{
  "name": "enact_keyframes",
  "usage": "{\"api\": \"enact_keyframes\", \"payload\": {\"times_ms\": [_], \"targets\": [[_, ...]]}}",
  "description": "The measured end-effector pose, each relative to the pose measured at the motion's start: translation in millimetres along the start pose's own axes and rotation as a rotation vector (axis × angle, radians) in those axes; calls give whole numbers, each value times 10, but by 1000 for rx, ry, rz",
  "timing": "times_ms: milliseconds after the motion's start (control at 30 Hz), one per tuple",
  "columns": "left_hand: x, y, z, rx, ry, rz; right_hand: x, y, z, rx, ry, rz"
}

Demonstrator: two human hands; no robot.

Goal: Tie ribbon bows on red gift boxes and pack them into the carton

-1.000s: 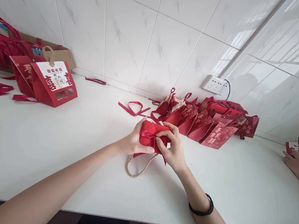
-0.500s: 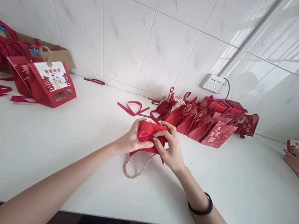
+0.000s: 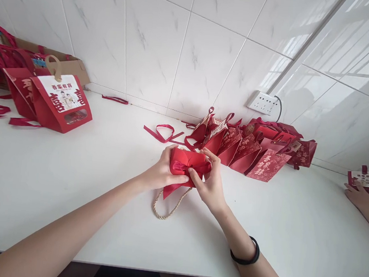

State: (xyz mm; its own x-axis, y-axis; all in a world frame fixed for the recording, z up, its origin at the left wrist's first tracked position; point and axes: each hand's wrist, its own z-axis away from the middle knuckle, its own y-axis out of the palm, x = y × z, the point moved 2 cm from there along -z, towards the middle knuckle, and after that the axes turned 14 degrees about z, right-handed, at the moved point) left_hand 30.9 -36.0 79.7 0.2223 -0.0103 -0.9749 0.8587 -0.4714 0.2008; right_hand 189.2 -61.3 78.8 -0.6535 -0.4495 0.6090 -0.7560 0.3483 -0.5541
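A small red gift box [image 3: 195, 158] is between my two hands above the middle of the white table. A dark red ribbon bow [image 3: 181, 167] lies across its face, one tail hanging down over the front edge. My left hand [image 3: 161, 171] grips the box's left side, thumb along the lower front. Around the right side curls my right hand [image 3: 211, 180], its thumb pressing at the knot and its fingers behind the right loop. Below the box, a twisted gold cord handle [image 3: 167, 217] loops onto the table.
Several red gift boxes [image 3: 268, 165] crowd the back right below a power strip [image 3: 262, 102]. A loose ribbon [image 3: 159, 134] lies behind my hands. On the left are a windowed red box [image 3: 65, 105] and a cardboard carton [image 3: 80, 71]. Another person's hand [image 3: 363, 197] touches a box at far right.
My right fingers have moved from pinching at the knot to the right edge, and the bow's right loop now shows spread out. The ribbon tail hangs more visibly at the front.
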Motion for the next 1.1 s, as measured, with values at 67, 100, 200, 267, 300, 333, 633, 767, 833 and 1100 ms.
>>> {"api": "enact_keyframes", "payload": {"times_ms": [67, 100, 200, 267, 300, 333, 633, 767, 833, 1100], "targets": [[-2, 9, 6, -33, 24, -28, -8, 18, 7, 43, 32, -34], [-3, 9, 7, -44, 37, -32, -7, 21, 6, 68, 29, -45], [-2, -2, 10, -35, 43, -15, -3, 11, -9, 113, -1, -60], [-3, -12, 9, 7, 39, 54, -8, 0, -21, 136, -4, -55], [-3, -16, 8, 28, 37, 95, -12, -3, -24, 161, -1, -54], [-3, -20, 7, 37, 35, 125, -15, -5, -25, 187, 1, -52], [-24, 15, 25, -103, 47, 42, 14, -32, 11, 403, -61, -70], [-33, 9, 19, -193, 71, 2, 23, -36, -4, 408, -74, -99], [-35, -8, 11, -224, 74, -19, 12, -55, -26, 387, 11, -199], [-103, -134, -24, -387, 118, -67, -92, -149, -91, 385, 383, 8]]}}
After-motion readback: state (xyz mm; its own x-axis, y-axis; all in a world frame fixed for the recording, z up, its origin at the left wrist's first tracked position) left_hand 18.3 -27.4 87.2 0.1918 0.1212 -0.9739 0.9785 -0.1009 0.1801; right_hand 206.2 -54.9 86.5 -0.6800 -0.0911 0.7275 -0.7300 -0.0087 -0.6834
